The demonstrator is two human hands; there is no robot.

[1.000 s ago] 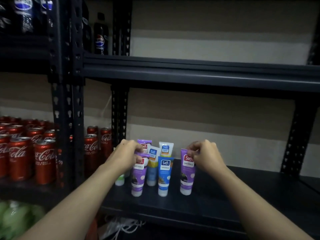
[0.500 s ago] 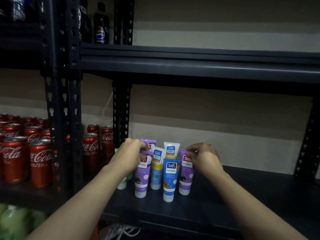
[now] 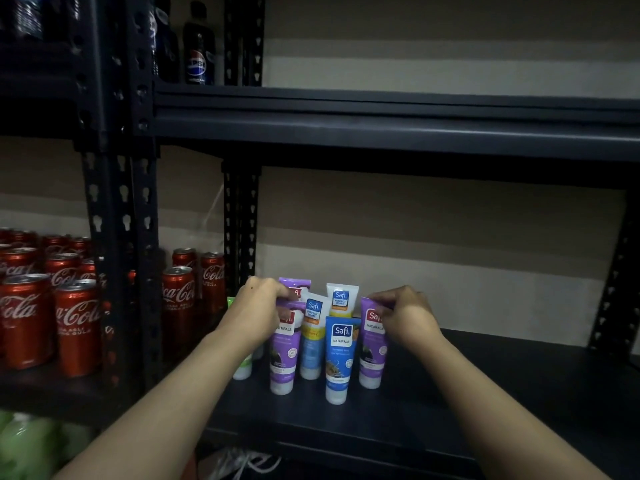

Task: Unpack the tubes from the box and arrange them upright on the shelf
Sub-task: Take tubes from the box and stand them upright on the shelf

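Several Safi tubes stand cap-down on the black shelf (image 3: 485, 382). My left hand (image 3: 254, 315) pinches the top of the front left purple tube (image 3: 285, 355). My right hand (image 3: 405, 318) pinches the top of the right purple tube (image 3: 372, 355). Between them stands a blue tube (image 3: 339, 358), free of both hands. Behind it are a light blue and yellow tube (image 3: 311, 341), a white tube (image 3: 341, 299) and another purple tube (image 3: 296, 287). A green-capped tube (image 3: 242, 370) is mostly hidden under my left forearm. No box is in view.
Red cola cans (image 3: 62, 306) fill the neighbouring shelf to the left, beyond a black upright post (image 3: 117, 237). Dark cola bottles (image 3: 197, 46) stand on the upper shelf (image 3: 381, 116). The tubes' shelf runs bare to the right. Green items (image 3: 24, 445) lie lower left.
The right purple tube has moved left, closer to the blue tube, with my right hand on it. My left hand stays on the left purple tube. The view has shifted slightly.
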